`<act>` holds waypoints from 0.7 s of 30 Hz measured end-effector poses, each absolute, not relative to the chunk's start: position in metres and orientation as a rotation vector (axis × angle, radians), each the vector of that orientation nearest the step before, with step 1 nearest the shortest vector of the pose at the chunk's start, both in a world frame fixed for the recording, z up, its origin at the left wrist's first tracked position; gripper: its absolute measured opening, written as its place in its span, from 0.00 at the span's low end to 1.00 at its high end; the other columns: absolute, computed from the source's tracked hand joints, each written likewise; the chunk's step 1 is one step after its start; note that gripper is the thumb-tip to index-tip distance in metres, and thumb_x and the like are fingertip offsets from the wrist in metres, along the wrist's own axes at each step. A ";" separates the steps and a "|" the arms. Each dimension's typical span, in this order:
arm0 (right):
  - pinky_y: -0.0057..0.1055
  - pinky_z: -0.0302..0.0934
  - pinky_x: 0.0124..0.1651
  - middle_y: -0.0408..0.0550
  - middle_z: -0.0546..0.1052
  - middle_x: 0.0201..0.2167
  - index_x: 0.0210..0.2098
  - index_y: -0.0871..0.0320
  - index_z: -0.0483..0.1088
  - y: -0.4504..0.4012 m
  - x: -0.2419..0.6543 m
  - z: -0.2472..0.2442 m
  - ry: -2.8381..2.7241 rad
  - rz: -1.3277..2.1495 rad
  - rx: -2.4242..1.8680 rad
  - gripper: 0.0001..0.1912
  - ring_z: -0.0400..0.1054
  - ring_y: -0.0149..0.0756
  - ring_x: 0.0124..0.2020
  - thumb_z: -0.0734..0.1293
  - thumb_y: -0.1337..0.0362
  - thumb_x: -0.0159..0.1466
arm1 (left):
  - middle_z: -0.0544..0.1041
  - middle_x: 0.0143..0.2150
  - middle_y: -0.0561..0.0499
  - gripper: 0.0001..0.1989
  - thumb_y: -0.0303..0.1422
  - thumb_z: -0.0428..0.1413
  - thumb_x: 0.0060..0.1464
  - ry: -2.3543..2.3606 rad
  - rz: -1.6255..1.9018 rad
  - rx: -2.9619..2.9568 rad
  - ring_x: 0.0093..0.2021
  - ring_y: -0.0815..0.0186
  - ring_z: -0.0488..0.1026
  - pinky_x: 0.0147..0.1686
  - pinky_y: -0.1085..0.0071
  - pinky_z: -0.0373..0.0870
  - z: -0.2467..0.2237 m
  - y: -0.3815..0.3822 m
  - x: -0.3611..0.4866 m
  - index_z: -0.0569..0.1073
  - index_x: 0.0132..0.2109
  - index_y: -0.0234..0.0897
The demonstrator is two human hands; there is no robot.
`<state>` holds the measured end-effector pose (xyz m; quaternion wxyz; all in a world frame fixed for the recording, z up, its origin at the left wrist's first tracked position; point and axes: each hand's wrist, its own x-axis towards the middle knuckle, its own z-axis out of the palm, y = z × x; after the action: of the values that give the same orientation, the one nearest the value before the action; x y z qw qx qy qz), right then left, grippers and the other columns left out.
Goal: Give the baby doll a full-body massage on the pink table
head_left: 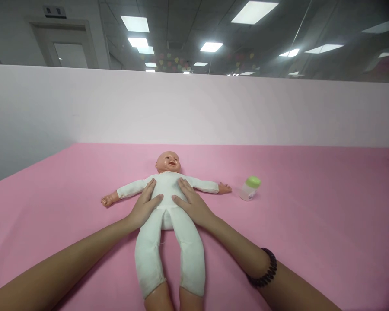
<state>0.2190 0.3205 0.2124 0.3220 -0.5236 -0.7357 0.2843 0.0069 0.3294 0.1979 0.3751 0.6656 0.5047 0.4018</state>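
Two bare hands rest on a doll (pixel 167 190) that lies on its back in the middle of the frame, on a pink sheet (pixel 311 207) that fills the lower half of the picture. At the left of the frame, one forearm comes up from the lower left corner, and the left hand (pixel 145 207) lies flat against the doll's side at the waist, fingers spread and pointing up toward the chest, thumb across the belly, clasping the body loosely. The doll wears a white suit; its arms stretch straight out to either side, its head points to the top of the frame, and its legs run down to the bottom edge. Just right of centre, the right hand (pixel 190 201) mirrors the other, fingers open and laid along the doll's other side. A dark bracelet (pixel 264 270) circles that wrist. Further right, near the doll's outstretched hand but apart from it, a small bottle (pixel 250 188) with a green cap lies tilted on the sheet.
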 end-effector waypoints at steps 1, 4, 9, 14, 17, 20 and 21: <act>0.50 0.40 0.73 0.54 0.50 0.72 0.70 0.62 0.52 0.319 0.218 0.211 -1.902 0.681 -1.377 0.40 0.42 0.46 0.74 0.62 0.47 0.67 | 0.49 0.75 0.46 0.38 0.46 0.54 0.60 1.291 1.084 1.705 0.74 0.58 0.45 0.72 0.56 0.44 0.198 0.328 0.008 0.54 0.71 0.35; 0.48 0.57 0.67 0.56 0.73 0.59 0.57 0.62 0.71 0.317 0.217 0.209 -1.868 0.454 -1.258 0.23 0.65 0.47 0.63 0.65 0.57 0.66 | 0.67 0.67 0.46 0.26 0.43 0.56 0.60 1.234 1.197 1.822 0.70 0.58 0.57 0.71 0.55 0.49 0.200 0.323 0.009 0.70 0.63 0.37; 0.39 0.67 0.58 0.48 0.80 0.49 0.48 0.55 0.77 0.316 0.216 0.208 -1.977 0.391 -0.885 0.14 0.74 0.37 0.53 0.61 0.67 0.68 | 0.79 0.55 0.50 0.15 0.39 0.54 0.63 0.979 1.197 2.050 0.63 0.60 0.69 0.68 0.54 0.58 0.204 0.316 0.010 0.79 0.53 0.43; 0.44 0.54 0.69 0.51 0.68 0.64 0.62 0.58 0.68 0.317 0.220 0.210 -2.150 0.514 -0.929 0.22 0.60 0.38 0.66 0.56 0.62 0.72 | 0.72 0.62 0.50 0.19 0.40 0.52 0.65 0.960 1.092 2.084 0.67 0.59 0.63 0.71 0.51 0.49 0.204 0.319 0.008 0.73 0.59 0.44; 0.50 0.40 0.74 0.48 0.56 0.71 0.69 0.56 0.55 0.320 0.222 0.212 -2.257 0.562 -1.025 0.27 0.46 0.39 0.73 0.52 0.56 0.73 | 0.63 0.69 0.51 0.23 0.42 0.49 0.66 1.016 0.960 2.146 0.72 0.57 0.51 0.72 0.49 0.39 0.206 0.322 0.006 0.66 0.65 0.45; 0.53 0.31 0.74 0.44 0.46 0.73 0.72 0.52 0.47 0.321 0.221 0.213 -2.293 0.583 -1.131 0.30 0.34 0.40 0.75 0.50 0.51 0.73 | 0.54 0.73 0.53 0.27 0.43 0.48 0.65 1.066 0.868 2.156 0.75 0.57 0.39 0.71 0.48 0.32 0.206 0.325 0.005 0.60 0.69 0.48; 0.54 0.29 0.74 0.44 0.43 0.74 0.72 0.51 0.45 0.321 0.221 0.213 -2.291 0.589 -1.172 0.31 0.32 0.41 0.75 0.50 0.49 0.73 | 0.50 0.74 0.54 0.28 0.43 0.49 0.65 1.090 0.858 2.133 0.75 0.57 0.37 0.71 0.48 0.31 0.205 0.326 0.005 0.58 0.70 0.49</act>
<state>0.2208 0.3213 0.2131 0.2482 -0.4302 -0.8406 0.2160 0.0052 0.3257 0.2049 0.2942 0.8013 0.4094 0.3222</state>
